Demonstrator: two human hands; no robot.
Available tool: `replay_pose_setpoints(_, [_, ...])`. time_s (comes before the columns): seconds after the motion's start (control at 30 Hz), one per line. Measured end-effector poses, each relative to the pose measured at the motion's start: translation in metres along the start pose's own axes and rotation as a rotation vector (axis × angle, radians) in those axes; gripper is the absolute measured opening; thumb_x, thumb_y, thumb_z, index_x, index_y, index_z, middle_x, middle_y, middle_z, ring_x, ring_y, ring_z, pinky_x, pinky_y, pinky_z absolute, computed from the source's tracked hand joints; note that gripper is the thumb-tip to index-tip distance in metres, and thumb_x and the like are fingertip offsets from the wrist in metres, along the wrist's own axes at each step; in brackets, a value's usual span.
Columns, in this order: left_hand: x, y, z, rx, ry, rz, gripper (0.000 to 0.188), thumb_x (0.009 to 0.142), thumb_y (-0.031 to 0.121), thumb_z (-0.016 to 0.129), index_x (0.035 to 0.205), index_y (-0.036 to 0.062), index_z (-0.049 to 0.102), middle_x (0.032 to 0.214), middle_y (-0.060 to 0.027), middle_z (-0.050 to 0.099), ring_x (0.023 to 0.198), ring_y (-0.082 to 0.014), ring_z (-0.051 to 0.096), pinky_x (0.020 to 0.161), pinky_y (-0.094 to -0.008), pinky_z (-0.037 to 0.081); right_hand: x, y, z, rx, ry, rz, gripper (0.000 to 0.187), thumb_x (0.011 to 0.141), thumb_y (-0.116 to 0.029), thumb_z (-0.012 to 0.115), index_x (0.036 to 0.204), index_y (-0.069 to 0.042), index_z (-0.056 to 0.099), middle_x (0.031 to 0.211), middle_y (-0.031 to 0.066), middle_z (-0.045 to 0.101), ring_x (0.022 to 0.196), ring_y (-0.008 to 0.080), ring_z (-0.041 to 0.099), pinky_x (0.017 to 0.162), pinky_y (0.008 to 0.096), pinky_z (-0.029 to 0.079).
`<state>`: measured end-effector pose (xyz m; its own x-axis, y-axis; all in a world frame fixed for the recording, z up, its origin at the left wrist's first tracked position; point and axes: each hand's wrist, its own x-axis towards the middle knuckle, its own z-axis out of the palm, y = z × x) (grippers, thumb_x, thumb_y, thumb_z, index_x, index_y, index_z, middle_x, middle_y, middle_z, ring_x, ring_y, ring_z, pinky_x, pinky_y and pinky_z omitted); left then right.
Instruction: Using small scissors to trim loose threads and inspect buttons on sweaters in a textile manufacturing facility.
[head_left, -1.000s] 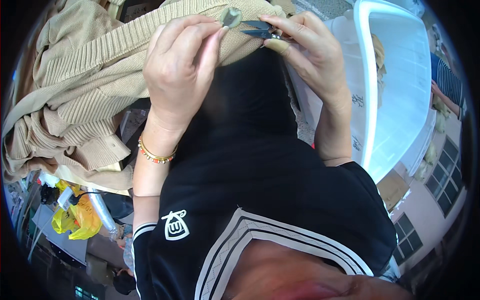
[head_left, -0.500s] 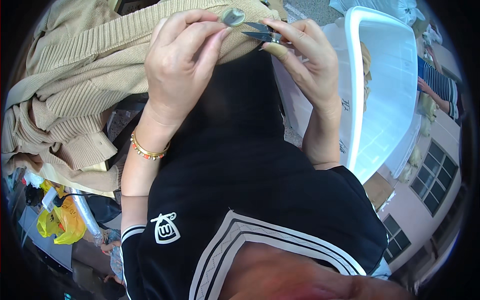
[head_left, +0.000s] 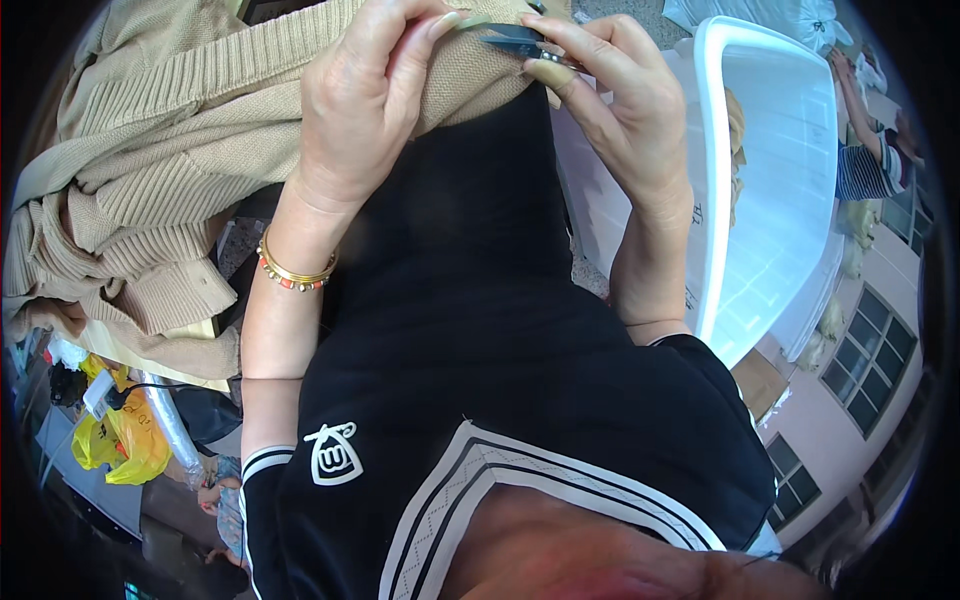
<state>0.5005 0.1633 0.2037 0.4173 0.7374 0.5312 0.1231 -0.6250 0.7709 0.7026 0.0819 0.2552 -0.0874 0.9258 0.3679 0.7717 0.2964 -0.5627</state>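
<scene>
My left hand (head_left: pixel 368 110) pinches a round grey-green button (head_left: pixel 474 20) between thumb and fingertips, near the top edge of the view. The button is tilted almost edge-on, so its face is hidden. My right hand (head_left: pixel 625 110) grips small dark thread snips (head_left: pixel 513 42), with a tan covering on the thumb. Their blades lie close together and point left, just beside the button. Beneath both hands spreads a beige knit cardigan (head_left: pixel 130 180) with ribbed bands. Whether a thread runs between button and blades is too small to tell.
A white plastic bin (head_left: pixel 712 200) stands close by my right forearm, with brown material inside. Yellow plastic bags (head_left: pixel 125 440) lie at the lower left. Beyond the bin, another person in a striped top (head_left: pixel 870 172) is at the far right.
The button has turned from face-on to nearly edge-on, and my left hand has shifted slightly up. The snips' blades have come closer together. The person at the right has raised an arm.
</scene>
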Motion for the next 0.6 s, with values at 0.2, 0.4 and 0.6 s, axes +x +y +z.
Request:
replay_pose_setpoints(0.2, [0.0,-0.008,-0.001,-0.092,0.007,-0.094,0.013,0.102,0.006,0.057,0.111,-0.0011,0.063,0.101,-0.0064,0.072,0.09,-0.0107,0.068,0.083,-0.0227,0.053,0.01,-0.006,0.001,-0.25,-0.02,-0.087,0.028,0.089,-0.013,0.075,0.116,-0.005,0.073,0.085,-0.0005,0.061,0.07,0.008,0.055,0.06,0.0238,0.043])
replay_pose_setpoints(0.4, [0.017,0.019,-0.01,-0.084,-0.003,-0.136,0.003,0.096,-0.001,0.061,0.099,-0.0004,0.062,0.083,-0.0122,0.063,0.073,-0.0216,0.063,0.068,-0.0283,0.05,0.032,0.02,0.023,0.316,0.309,-0.478,0.031,0.083,-0.013,0.076,0.114,-0.008,0.072,0.084,0.0117,0.056,0.075,0.0295,0.061,0.063,0.0367,0.048])
replay_pose_setpoints(0.6, [0.021,0.019,-0.011,-0.067,-0.016,-0.085,0.004,0.095,-0.002,0.062,0.098,-0.0011,0.06,0.083,-0.0134,0.061,0.073,-0.0231,0.063,0.068,-0.0299,0.05,0.052,0.018,0.008,0.252,0.167,-0.54,0.034,0.081,-0.013,0.076,0.115,-0.01,0.072,0.082,0.0088,0.055,0.072,0.0263,0.059,0.061,0.0359,0.047])
